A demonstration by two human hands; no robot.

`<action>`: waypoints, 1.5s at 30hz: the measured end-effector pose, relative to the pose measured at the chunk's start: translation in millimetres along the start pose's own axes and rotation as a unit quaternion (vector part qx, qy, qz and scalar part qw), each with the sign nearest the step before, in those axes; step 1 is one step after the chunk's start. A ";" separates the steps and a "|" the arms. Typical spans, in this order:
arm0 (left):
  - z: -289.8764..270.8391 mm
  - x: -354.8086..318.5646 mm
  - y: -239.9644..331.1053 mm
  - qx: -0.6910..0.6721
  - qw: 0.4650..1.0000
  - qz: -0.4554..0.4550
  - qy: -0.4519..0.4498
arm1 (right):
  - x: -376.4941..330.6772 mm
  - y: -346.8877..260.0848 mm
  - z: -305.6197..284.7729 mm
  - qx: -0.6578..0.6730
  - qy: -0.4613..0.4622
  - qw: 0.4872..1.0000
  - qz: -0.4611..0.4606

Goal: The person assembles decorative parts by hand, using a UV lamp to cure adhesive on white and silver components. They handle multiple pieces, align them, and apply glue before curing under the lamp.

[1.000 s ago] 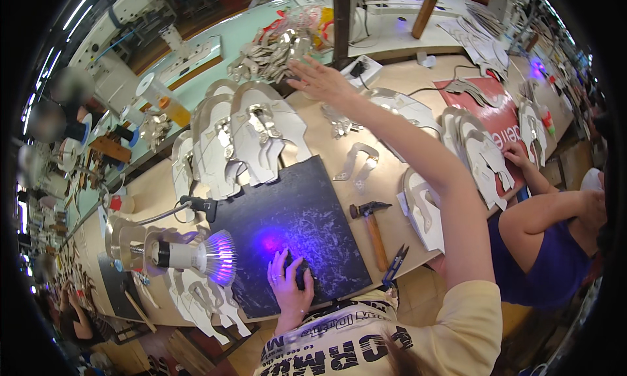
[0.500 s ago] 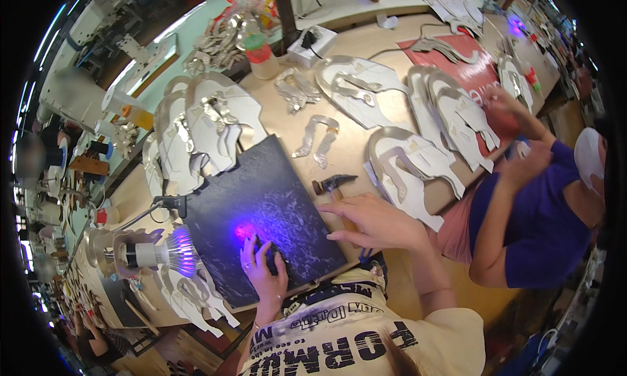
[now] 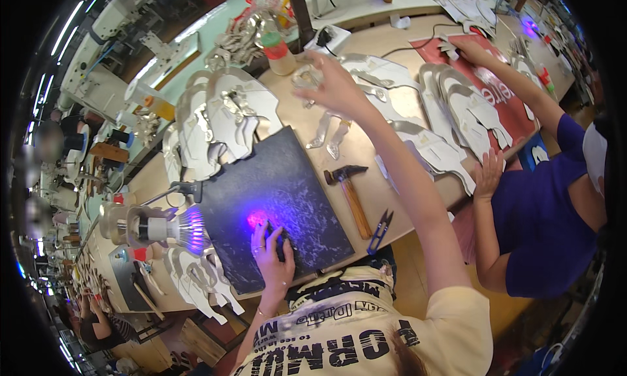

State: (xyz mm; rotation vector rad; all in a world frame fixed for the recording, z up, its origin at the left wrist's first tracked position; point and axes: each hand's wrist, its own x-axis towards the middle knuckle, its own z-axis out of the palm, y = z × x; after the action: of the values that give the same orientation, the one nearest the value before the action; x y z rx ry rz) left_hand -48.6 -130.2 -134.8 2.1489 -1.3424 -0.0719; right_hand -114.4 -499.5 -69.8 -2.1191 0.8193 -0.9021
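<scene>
My left hand [image 3: 273, 264] rests on the black slab [image 3: 287, 173], fingers apart, beside a red-violet glowing spot. A dark patch shows under its fingertips; I cannot make out whether it is a thing or shadow. My right hand [image 3: 336, 85] is stretched far forward, fingers apart, over a small heap of silvery shoe straps [image 3: 305, 80], partly hiding them. Nearer lies a loose silvery U-shaped strap [image 3: 334, 141]. A hammer [image 3: 354, 203] with a wooden handle and dark thread snips [image 3: 381, 232] lie right of the slab.
A lamp [image 3: 173, 228] shines violet light onto the slab. Stacks of white and silver shoe pieces [image 3: 251, 105] stand behind it, more [image 3: 460, 105] at right. A bottle [image 3: 281, 57] with liquid stands at the back. A co-worker in purple [image 3: 552, 219] sits at right, one hand over a red sheet.
My right hand has moved from beside the hammer forward to the strap heap, baring the hammer handle and snips. My left hand stays on the slab. The co-worker's arm now reaches farther forward.
</scene>
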 end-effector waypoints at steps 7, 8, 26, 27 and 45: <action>3.3 -1.0 0.9 -0.006 1.000 -0.019 0.005 | 131.3 13.1 79.6 -0.120 -0.011 0.993 0.009; 3.7 -0.8 0.6 -0.002 1.000 -0.020 0.008 | 131.0 11.3 81.8 -0.137 -0.017 0.990 -0.021; 2.4 -0.8 -1.6 0.010 1.000 -0.022 -0.020 | -129.0 31.6 -107.0 -0.215 -0.011 0.968 0.130; 2.0 -0.3 -1.7 0.019 0.999 -0.016 -0.019 | -147.0 33.6 -116.4 -0.233 -0.012 0.959 0.160; 43.4 45.9 127.1 -0.463 0.782 -0.119 -0.399 | -254.3 8.1 -85.6 -0.359 0.190 0.913 -0.030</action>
State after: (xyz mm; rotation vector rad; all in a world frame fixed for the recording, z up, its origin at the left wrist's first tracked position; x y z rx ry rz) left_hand -143.1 -227.7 -93.6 1.3748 -1.0253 -1.5503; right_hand -326.2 -342.3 -120.0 -2.6313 1.4704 -1.1958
